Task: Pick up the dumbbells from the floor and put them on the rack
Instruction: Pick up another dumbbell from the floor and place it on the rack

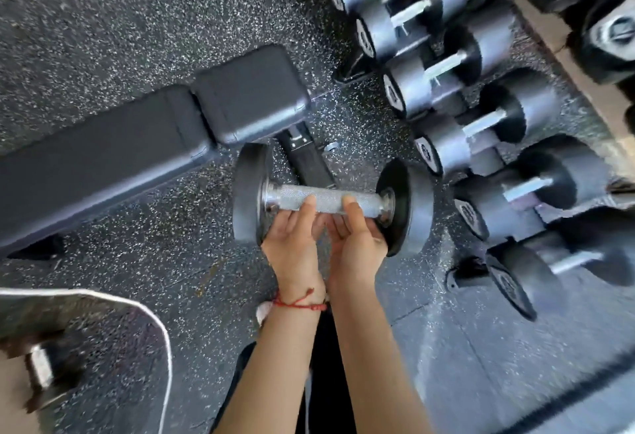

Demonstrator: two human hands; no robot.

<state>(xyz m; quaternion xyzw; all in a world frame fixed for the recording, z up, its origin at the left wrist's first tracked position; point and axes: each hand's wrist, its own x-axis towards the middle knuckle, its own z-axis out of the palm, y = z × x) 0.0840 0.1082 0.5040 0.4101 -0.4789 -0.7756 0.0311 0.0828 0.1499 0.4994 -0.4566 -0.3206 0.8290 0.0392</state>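
Knurled steel handle and round black rubber heads: this dumbbell (330, 198) sits at the frame's centre, above the speckled black rubber floor (120, 38). Both hands grip its handle from below, left hand (292, 234) beside right hand (357, 238), thumbs over the bar. Right of it, the rack (563, 55) holds rows of similar dumbbells. A black padded bench (154, 134) lies at left.
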